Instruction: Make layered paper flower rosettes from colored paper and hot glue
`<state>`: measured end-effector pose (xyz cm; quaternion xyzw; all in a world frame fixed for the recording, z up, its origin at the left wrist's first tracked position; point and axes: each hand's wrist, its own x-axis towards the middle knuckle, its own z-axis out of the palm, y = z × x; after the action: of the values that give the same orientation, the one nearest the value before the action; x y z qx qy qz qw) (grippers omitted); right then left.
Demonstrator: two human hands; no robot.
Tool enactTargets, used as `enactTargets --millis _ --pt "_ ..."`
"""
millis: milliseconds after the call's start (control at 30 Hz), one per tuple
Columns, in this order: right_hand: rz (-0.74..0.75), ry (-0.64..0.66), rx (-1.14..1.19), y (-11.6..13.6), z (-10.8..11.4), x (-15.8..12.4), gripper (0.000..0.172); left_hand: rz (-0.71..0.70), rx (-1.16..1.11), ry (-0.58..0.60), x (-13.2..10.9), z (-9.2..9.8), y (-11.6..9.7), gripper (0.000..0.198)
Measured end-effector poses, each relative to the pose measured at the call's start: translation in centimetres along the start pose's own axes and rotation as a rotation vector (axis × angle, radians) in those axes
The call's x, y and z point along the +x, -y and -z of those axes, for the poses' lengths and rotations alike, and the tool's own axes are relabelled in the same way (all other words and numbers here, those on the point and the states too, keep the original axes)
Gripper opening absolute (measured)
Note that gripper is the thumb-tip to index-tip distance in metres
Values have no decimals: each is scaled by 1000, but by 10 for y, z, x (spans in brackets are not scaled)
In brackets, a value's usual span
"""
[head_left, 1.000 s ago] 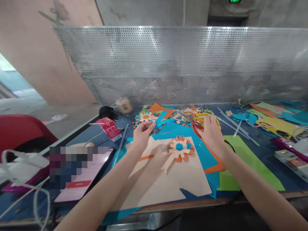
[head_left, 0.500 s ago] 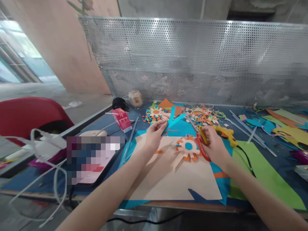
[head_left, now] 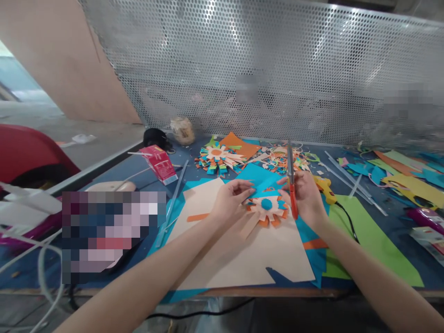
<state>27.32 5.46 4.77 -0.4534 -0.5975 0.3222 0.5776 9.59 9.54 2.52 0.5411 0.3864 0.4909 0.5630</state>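
Note:
My left hand (head_left: 234,199) is closed with its fingertips pinched on a blue paper strip (head_left: 264,194), which is hard to tell apart from the blue sheet behind it. My right hand (head_left: 307,196) grips scissors (head_left: 292,189) with orange handles, their blades pointing up and away from me. Its thumb and fingertips are near the strip's right end; whether they touch it I cannot tell. Just below both hands, a layered paper flower (head_left: 268,210) with a blue centre, cream petals and orange petals lies on a cream sheet (head_left: 229,259).
A second paper flower (head_left: 217,152) lies beside a heap of paper scraps (head_left: 277,155). On the right are a yellow glue gun (head_left: 326,188), a green sheet (head_left: 374,245) and clear glue sticks (head_left: 350,178). A pink drink carton (head_left: 159,165) and a blurred-out device (head_left: 111,236) are on the left.
Both hands have come nearer to me, down over the flower. The scissors have swung from slanting left to upright. The blue strips no longer stick up from my left hand. The view has shifted.

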Motion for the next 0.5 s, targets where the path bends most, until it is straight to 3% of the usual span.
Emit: enactTargets --millis 167,500 --pt "103 19 -51 -8 1 -3 36 47 9 -14 -3 -4 -4 31" --pt "52 -56 -113 -21 8 8 36 51 104 105 -7 2 -12 28"
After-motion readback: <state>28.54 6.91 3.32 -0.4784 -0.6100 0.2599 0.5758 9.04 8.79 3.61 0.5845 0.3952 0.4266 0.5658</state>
